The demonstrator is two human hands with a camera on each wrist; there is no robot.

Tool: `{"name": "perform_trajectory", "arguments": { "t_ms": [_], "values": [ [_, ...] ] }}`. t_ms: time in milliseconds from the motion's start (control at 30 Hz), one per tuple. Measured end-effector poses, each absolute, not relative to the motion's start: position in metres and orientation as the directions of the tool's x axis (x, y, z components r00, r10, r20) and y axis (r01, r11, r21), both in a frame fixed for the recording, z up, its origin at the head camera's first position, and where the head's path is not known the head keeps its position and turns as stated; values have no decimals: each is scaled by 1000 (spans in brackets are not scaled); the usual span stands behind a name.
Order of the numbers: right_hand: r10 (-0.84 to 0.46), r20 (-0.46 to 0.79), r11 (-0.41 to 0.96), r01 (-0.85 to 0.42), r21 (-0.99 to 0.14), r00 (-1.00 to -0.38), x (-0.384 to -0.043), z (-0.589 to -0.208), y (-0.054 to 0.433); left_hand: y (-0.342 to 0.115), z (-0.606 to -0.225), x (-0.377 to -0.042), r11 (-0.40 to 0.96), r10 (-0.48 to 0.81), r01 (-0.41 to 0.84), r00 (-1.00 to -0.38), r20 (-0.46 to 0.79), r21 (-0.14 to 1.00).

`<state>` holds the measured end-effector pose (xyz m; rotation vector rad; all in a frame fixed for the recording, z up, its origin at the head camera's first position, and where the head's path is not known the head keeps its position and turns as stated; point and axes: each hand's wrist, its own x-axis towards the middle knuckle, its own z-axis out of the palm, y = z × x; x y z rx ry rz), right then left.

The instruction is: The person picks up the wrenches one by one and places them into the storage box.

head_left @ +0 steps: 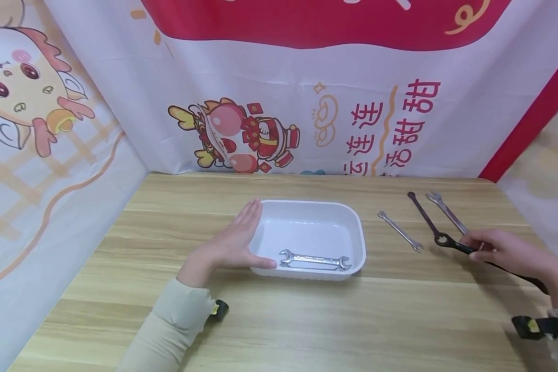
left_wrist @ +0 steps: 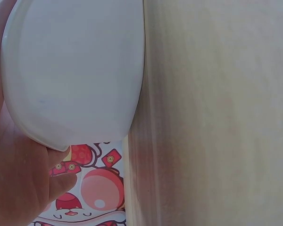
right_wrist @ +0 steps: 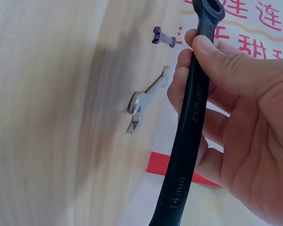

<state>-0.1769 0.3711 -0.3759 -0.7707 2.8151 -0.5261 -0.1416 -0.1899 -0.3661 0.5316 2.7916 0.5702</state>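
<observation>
A white plastic tray [head_left: 316, 227] stands on the table with a silver double open-end wrench [head_left: 315, 260] inside, along its front wall. My left hand [head_left: 237, 240] holds the tray's left end, thumb on the front rim and fingers at the back corner. Over at the right, my right hand [head_left: 509, 253] pinches a black ring-ended wrench [right_wrist: 191, 108] marked "EXPLOIT" and "14mm" between thumb and fingers. Beyond its ring lies a dark wrench [head_left: 423, 213]. Beside that are a smaller silver wrench [head_left: 400, 231] and a larger silver one [head_left: 448, 212], partly hidden by my right hand.
The wood-grain table [head_left: 307, 325] ends at the back against a printed cloth [head_left: 269, 67] with cartoons and lettering. Another printed cloth [head_left: 74, 196] borders the left side. A dark strap with a small device [head_left: 537, 327] is on my right wrist.
</observation>
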Motion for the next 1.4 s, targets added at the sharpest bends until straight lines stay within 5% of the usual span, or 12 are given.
{"name": "perform_trajectory", "arguments": {
  "t_ms": [633, 1133, 1400],
  "values": [
    [-445, -200, 865, -361, -347, -873, -175, -355, 364, -189, -369, -141, 852, 401, 300, -901, -166, 430],
    [-489, -163, 836, -406, -370, -857, -177, -348, 352, -190, -367, -142, 845, 405, 301, -900, -161, 443],
    [-555, -44, 777, -499, -383, -831, -180, -344, 347, -192, -368, -145, 855, 394, 297, -906, -158, 426]
  ]
}}
